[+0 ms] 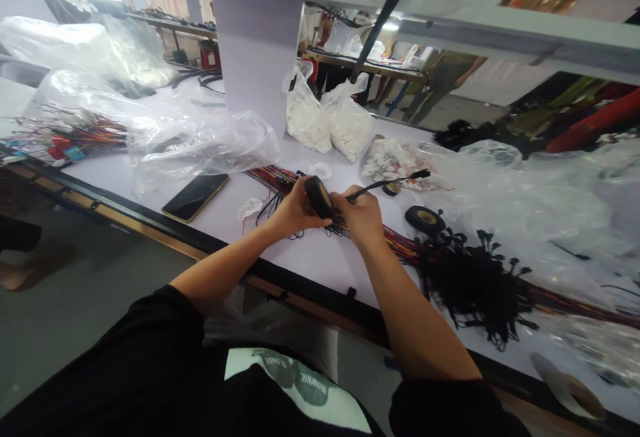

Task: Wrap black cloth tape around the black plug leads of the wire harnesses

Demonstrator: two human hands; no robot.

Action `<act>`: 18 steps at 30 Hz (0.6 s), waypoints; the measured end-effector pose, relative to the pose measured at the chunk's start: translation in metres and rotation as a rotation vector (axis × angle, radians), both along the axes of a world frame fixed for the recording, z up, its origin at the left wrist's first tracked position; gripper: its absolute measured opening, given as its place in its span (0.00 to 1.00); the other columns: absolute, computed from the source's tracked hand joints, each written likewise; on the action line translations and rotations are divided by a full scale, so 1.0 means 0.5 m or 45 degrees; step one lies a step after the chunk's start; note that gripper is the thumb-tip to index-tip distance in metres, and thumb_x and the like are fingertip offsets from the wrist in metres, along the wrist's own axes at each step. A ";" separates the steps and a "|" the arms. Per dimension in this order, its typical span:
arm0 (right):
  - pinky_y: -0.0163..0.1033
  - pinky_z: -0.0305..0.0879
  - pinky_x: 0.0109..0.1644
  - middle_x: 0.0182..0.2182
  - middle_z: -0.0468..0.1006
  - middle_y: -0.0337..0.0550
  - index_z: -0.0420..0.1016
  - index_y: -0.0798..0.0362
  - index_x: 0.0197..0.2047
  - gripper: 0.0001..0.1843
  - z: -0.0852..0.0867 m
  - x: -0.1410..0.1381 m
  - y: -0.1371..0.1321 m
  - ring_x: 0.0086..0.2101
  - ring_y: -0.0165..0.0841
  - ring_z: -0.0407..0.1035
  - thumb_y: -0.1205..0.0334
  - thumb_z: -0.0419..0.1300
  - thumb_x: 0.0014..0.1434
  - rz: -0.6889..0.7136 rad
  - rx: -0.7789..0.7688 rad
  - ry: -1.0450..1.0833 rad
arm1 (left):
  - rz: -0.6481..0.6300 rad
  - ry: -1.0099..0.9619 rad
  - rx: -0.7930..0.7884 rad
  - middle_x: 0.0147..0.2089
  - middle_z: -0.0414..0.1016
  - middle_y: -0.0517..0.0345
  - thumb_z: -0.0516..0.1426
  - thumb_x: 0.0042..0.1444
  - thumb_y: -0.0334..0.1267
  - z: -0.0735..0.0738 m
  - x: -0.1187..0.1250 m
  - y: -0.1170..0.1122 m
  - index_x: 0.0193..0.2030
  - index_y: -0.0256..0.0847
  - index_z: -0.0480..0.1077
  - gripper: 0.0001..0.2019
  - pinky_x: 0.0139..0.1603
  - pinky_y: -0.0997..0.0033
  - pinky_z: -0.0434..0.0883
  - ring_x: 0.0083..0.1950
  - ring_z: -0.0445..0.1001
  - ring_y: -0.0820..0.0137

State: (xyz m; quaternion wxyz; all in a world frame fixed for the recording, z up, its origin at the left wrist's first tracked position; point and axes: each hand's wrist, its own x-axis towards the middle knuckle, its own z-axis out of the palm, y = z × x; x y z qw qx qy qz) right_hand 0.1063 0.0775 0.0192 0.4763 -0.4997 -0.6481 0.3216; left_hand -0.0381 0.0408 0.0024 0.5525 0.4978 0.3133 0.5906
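My left hand is closed round a roll of black tape, held upright over the white table. Touching the roll from the right, my right hand pinches a black cable whose plug end points right. Dark wire ends hang under both hands. A bundle of coloured wires runs along the table beneath them, from upper left to lower right.
A second tape roll lies right of my hands, beside a heap of black connectors. A phone lies to the left. Clear plastic bags, bags of white parts and a white post stand behind.
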 end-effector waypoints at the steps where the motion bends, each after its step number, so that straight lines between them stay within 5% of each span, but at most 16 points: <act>1: 0.36 0.58 0.26 0.14 0.68 0.34 0.63 0.51 0.16 0.14 0.004 0.004 0.000 0.19 0.29 0.62 0.55 0.63 0.43 0.004 0.021 -0.013 | -0.040 0.046 0.030 0.35 0.72 0.60 0.70 0.26 0.32 0.004 -0.005 -0.003 0.47 0.41 0.61 0.37 0.39 0.70 0.69 0.41 0.73 0.67; 4: 0.37 0.61 0.29 0.18 0.71 0.35 0.68 0.51 0.19 0.11 0.021 0.013 -0.005 0.22 0.29 0.65 0.55 0.64 0.42 0.170 -0.016 0.053 | -0.191 0.084 0.036 0.36 0.72 0.58 0.69 0.32 0.41 0.012 -0.018 -0.005 0.42 0.40 0.67 0.27 0.41 0.70 0.69 0.42 0.73 0.65; 7: 0.39 0.64 0.34 0.24 0.74 0.37 0.70 0.51 0.20 0.09 0.031 0.014 -0.009 0.26 0.31 0.67 0.56 0.65 0.41 0.409 -0.042 0.120 | -0.193 0.080 -0.152 0.27 0.70 0.59 0.60 0.47 0.49 0.007 -0.021 0.005 0.31 0.37 0.69 0.15 0.33 0.72 0.68 0.31 0.71 0.71; 10: 0.40 0.64 0.41 0.27 0.73 0.38 0.70 0.50 0.18 0.09 0.031 0.010 -0.008 0.31 0.31 0.67 0.58 0.65 0.41 0.497 0.078 0.019 | -0.297 0.151 -0.324 0.21 0.68 0.61 0.61 0.47 0.46 -0.005 -0.018 0.019 0.27 0.36 0.68 0.14 0.28 0.74 0.66 0.23 0.67 0.76; 13: 0.39 0.63 0.41 0.27 0.70 0.37 0.69 0.50 0.17 0.10 0.025 0.006 -0.002 0.32 0.30 0.66 0.58 0.65 0.41 0.455 0.151 -0.089 | -0.375 0.251 -0.256 0.22 0.69 0.61 0.62 0.45 0.43 -0.008 -0.017 0.023 0.28 0.34 0.68 0.13 0.28 0.74 0.66 0.23 0.67 0.77; 18: 0.37 0.61 0.33 0.23 0.68 0.36 0.66 0.52 0.19 0.15 0.013 -0.002 0.003 0.27 0.29 0.63 0.51 0.63 0.44 0.252 0.065 -0.258 | 0.018 0.730 0.084 0.20 0.66 0.64 0.56 0.52 0.36 0.000 -0.013 0.011 0.22 0.35 0.64 0.11 0.27 0.78 0.62 0.23 0.64 0.79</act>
